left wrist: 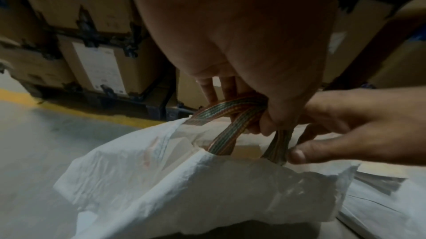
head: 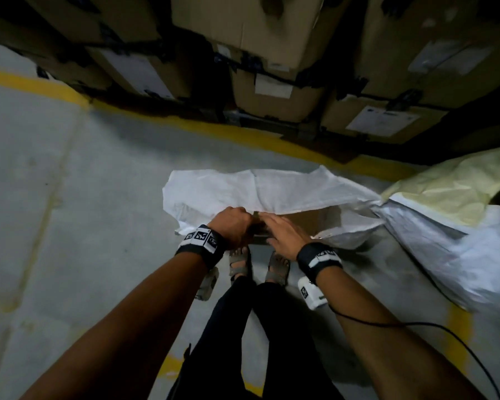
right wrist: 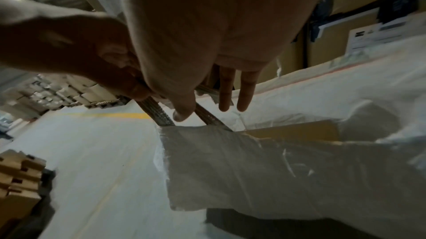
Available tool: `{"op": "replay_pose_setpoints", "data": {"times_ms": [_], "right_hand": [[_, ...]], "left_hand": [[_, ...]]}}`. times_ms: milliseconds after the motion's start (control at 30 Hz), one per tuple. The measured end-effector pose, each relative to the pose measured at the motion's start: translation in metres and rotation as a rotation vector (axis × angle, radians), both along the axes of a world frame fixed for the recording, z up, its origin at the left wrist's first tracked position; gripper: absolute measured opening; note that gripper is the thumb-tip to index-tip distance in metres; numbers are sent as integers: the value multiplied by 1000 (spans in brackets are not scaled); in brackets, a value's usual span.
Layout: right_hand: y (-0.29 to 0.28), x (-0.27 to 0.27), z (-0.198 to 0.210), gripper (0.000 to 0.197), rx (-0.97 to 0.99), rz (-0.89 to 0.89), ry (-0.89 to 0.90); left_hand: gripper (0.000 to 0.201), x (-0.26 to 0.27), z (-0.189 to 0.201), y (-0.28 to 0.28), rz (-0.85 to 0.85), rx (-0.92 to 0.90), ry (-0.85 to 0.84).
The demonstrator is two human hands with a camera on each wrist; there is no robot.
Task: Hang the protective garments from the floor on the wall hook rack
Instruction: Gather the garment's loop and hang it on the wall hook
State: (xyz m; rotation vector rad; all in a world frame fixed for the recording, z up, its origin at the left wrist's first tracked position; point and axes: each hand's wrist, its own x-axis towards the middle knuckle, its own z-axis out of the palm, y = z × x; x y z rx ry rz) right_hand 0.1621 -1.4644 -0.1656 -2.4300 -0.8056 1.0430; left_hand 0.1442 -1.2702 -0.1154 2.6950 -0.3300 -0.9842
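Observation:
A white crinkled protective garment (head: 243,192) lies bunched on the grey floor in front of my feet, its mouth open over brown cardboard (head: 309,223). Striped woven straps (left wrist: 230,133) rise from its edge. My left hand (head: 234,226) grips these straps in a fist; in the left wrist view its fingers (left wrist: 228,89) curl round them. My right hand (head: 280,232) lies beside it with straight fingers (right wrist: 246,95), its thumb touching one strap (right wrist: 161,115). The garment (right wrist: 276,170) hangs below both hands. No hook rack is in view.
Strapped cardboard boxes (head: 272,53) stand stacked on a pallet just beyond a yellow floor line (head: 41,85). A pale yellow sack (head: 459,186) and a silver-white sheet (head: 459,255) lie at the right. My sandalled feet (head: 240,261) are under the hands. Bare floor stretches left.

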Motion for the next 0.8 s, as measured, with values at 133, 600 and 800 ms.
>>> {"op": "replay_pose_setpoints", "data": {"times_ms": [133,600,800], "right_hand": [[-9,-23,66,42,22,-48,-167],[-59,-134,198,24,14,-353,-357],[-68,-226,209,35,-51,-551,-490]], "left_hand": [[31,-15,62,-11,-60,8,-95],[22,-83,132,-19,-163,-355,-256],[9,-107,145,-43,-516,-495,-297]]}}
